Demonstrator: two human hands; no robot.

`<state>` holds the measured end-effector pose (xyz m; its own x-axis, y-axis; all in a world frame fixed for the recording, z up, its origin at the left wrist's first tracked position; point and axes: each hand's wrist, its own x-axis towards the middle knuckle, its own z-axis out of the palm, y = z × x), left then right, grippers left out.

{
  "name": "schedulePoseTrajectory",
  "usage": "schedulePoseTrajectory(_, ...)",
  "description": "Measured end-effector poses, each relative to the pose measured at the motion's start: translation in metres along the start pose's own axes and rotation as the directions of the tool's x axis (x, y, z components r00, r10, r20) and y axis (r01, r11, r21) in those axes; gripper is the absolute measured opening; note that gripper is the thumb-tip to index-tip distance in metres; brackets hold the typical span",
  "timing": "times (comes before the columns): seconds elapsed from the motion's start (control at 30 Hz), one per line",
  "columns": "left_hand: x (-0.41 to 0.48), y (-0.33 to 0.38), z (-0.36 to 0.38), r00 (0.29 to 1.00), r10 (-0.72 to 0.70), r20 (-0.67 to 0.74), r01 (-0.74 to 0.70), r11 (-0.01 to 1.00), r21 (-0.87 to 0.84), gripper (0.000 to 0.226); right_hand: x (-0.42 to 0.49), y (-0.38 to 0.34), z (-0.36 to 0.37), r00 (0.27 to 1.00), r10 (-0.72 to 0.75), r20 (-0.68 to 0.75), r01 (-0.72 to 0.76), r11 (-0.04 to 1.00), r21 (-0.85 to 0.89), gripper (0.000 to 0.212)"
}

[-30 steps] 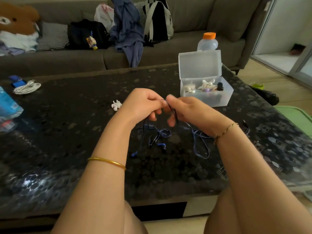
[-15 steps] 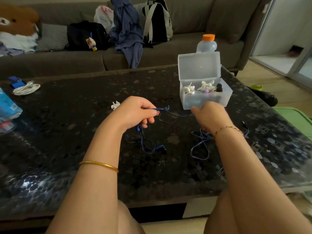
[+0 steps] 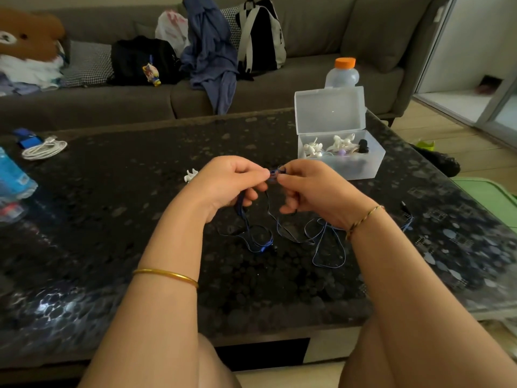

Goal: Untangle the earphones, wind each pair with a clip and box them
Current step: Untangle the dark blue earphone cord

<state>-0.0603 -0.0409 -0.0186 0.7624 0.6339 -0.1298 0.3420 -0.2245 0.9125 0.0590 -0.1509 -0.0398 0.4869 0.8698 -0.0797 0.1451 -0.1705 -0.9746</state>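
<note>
A pair of blue earphones (image 3: 324, 242) lies in loose loops on the dark table (image 3: 112, 219), with part of its cord raised between my hands. My left hand (image 3: 229, 183) and my right hand (image 3: 310, 189) meet fingertip to fingertip and both pinch a small bunch of the blue cord. More cord hangs from my left hand down to the table. A small white clip (image 3: 191, 175) lies just left of my left hand. The clear plastic box (image 3: 375, 163) stands open at the back right and holds wound white earphones with clips.
A bottle with an orange cap (image 3: 342, 74) stands behind the box. A coiled white cable (image 3: 44, 148) and a blue packet (image 3: 14, 180) lie at the table's left. A black plug (image 3: 404, 205) rests at the right. The sofa behind carries bags and clothes.
My hands had pulled apart with the cord stretched between them; now they have come back together and pinch the cord at one spot. The loops on the table have shifted.
</note>
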Motion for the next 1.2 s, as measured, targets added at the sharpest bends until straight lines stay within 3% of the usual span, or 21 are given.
schedulePoseTrajectory(0.23, 0.005, -0.001, 0.000, 0.984, -0.051, -0.172, 0.047, 0.998, -0.030, 0.014, 0.002, 0.001, -0.007, 0.963, -0.067, -0.261, 0.047, 0.996, -0.080, 0.012)
schedulePoseTrajectory(0.43, 0.005, 0.003, 0.000, 0.964, -0.119, -0.239, 0.098, 0.990, -0.098, 0.016, 0.006, 0.000, -0.011, 0.904, 0.060, -0.423, 0.030, 0.979, 0.203, 0.018)
schedulePoseTrajectory(0.6, 0.002, 0.010, 0.004, 0.975, -0.143, -0.171, 0.103, 0.969, -0.223, 0.024, 0.015, 0.006, 0.003, 0.942, 0.102, -0.319, 0.001, 0.952, 0.306, 0.015)
schedulePoseTrajectory(0.8, 0.000, 0.012, 0.002, 0.980, -0.165, -0.111, 0.116, 0.928, -0.354, 0.029, 0.015, 0.007, 0.027, 0.995, 0.102, -0.009, -0.093, 0.936, 0.339, 0.015)
schedulePoseTrajectory(0.9, 0.001, 0.007, -0.001, 0.975, -0.196, -0.108, 0.148, 0.928, -0.343, 0.025, 0.020, 0.008, 0.022, 0.985, 0.075, -0.157, -0.040, 0.976, 0.215, 0.017)
schedulePoseTrajectory(1.03, 0.003, 0.005, -0.005, 0.952, -0.233, -0.201, 0.204, 0.967, -0.152, 0.016, 0.023, 0.012, 0.003, 0.923, -0.059, -0.380, 0.034, 0.997, -0.073, 0.014)
schedulePoseTrajectory(1.2, 0.005, 0.003, -0.002, 0.922, -0.363, -0.132, 0.346, 0.928, -0.135, 0.023, 0.022, 0.014, -0.009, 0.897, -0.044, -0.440, -0.016, 0.991, -0.133, 0.014)
